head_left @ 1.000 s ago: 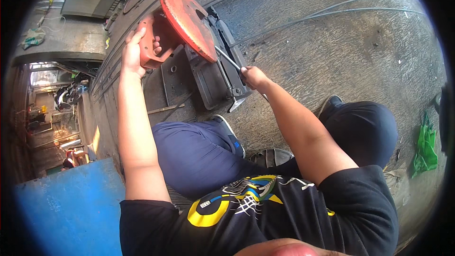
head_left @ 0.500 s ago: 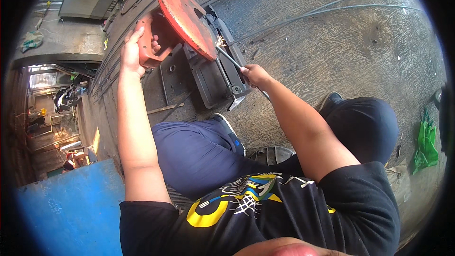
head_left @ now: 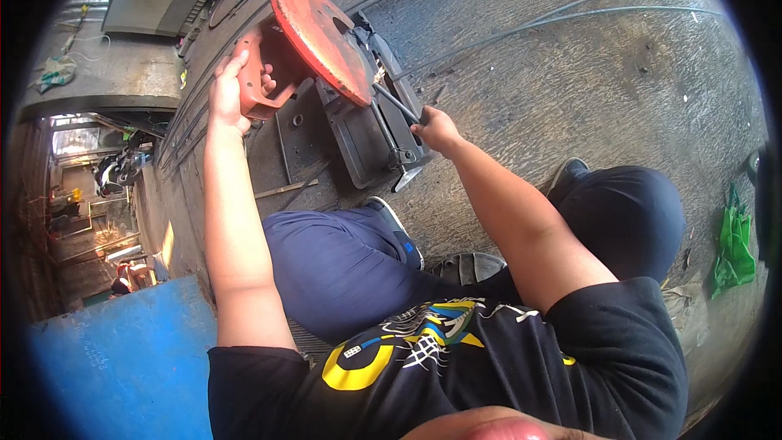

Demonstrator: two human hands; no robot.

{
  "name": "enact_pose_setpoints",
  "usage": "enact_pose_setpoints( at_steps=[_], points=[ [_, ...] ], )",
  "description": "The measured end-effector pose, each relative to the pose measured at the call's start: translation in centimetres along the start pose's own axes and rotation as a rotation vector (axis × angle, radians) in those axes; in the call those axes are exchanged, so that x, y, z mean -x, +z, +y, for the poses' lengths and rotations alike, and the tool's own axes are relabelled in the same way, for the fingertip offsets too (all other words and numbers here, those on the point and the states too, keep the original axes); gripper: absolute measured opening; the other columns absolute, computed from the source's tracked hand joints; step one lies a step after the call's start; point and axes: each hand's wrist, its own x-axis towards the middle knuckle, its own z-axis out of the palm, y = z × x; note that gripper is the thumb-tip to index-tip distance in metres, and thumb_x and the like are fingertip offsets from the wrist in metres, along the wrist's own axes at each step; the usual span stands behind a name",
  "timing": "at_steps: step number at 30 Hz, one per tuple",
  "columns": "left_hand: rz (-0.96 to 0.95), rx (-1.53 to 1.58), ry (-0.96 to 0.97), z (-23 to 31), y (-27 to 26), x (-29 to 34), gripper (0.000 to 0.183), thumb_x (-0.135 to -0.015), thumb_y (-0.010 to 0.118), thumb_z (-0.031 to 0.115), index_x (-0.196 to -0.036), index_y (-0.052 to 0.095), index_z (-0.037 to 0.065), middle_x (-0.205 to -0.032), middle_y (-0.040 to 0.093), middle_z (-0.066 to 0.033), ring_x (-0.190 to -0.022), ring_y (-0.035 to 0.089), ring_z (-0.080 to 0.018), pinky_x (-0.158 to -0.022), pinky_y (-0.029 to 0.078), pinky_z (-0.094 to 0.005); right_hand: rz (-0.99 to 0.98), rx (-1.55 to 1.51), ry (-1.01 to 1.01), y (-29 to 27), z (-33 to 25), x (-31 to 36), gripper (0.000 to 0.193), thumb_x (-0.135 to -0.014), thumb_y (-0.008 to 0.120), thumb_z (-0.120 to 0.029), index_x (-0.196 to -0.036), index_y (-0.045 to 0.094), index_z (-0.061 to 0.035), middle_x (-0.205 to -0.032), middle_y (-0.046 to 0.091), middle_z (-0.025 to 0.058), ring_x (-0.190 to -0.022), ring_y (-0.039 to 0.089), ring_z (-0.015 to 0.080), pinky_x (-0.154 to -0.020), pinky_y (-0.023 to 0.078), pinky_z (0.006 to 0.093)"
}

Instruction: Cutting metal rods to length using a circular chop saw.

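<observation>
A chop saw with a red round blade guard (head_left: 322, 37) stands on the concrete floor in front of me, on a black base (head_left: 366, 143). My left hand (head_left: 232, 90) is wrapped around the saw's red handle (head_left: 259, 85), which is raised. My right hand (head_left: 436, 130) is closed on a thin dark metal rod (head_left: 395, 103) that runs under the blade guard toward the saw's vise. I sit low, with my knees in dark blue trousers on either side of the base.
Long thin rods or cables (head_left: 570, 16) lie across the grey floor at the upper right. A green bag (head_left: 733, 244) lies at the right edge. A blue surface (head_left: 114, 350) is at the lower left. A wooden stick (head_left: 285, 189) lies beside the base.
The saw head and my left hand have stayed raised, shifting only slightly. My right hand keeps its hold on the rod at the vise.
</observation>
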Motion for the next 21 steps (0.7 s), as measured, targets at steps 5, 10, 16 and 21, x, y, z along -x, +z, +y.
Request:
enact_pose_setpoints(
  at_steps=[5,10,16,21],
  points=[
    [-0.003,0.024,-0.016,-0.3,-0.3,-0.3,0.035,-0.092,0.057,0.027,-0.115,0.047,0.004,-0.091,0.057,-0.0148,-0.069,0.059,-0.0198,-0.063,0.055,-0.0328,0.054,0.001,0.053,-0.5,0.0,0.1,0.028,-0.08,0.074,-0.022,-0.09,0.06,0.0007,-0.083,0.068,0.0133,-0.08,0.065,0.0223,-0.074,0.05,0.0369],
    [-0.008,0.01,0.004,-0.3,-0.6,-0.2,0.036,-0.091,0.057,0.028,-0.116,0.047,0.004,-0.091,0.058,-0.0144,-0.07,0.059,-0.0198,-0.062,0.055,-0.0328,-0.134,-0.347,0.127,-1.3,-0.3,0.2,0.022,-0.096,0.054,-0.025,-0.094,0.06,-0.0042,-0.071,0.056,0.0029,-0.055,0.048,0.0112,-0.049,0.039,0.0277],
    [-0.005,0.016,0.005,-0.4,-0.5,-0.3,0.036,-0.091,0.057,0.028,-0.116,0.047,0.005,-0.09,0.058,-0.0138,-0.07,0.059,-0.0196,-0.063,0.055,-0.0326,-0.373,-0.745,0.306,-2.3,-0.7,0.6,0.023,-0.1,0.043,-0.025,-0.097,0.058,-0.0074,-0.064,0.043,-0.0026,-0.049,0.033,0.0078,-0.043,0.027,0.0245],
    [0.0,0.0,0.006,-0.4,-0.6,-0.2,0.037,-0.091,0.057,0.029,-0.118,0.048,0.005,-0.09,0.058,-0.0138,-0.07,0.059,-0.0194,-0.063,0.055,-0.0324,-0.48,-0.827,0.337,-2.0,-1.6,1.0,0.024,-0.101,0.041,-0.027,-0.097,0.057,-0.0097,-0.062,0.039,-0.0044,-0.048,0.029,0.0069,-0.043,0.023,0.0238]
  ],
)
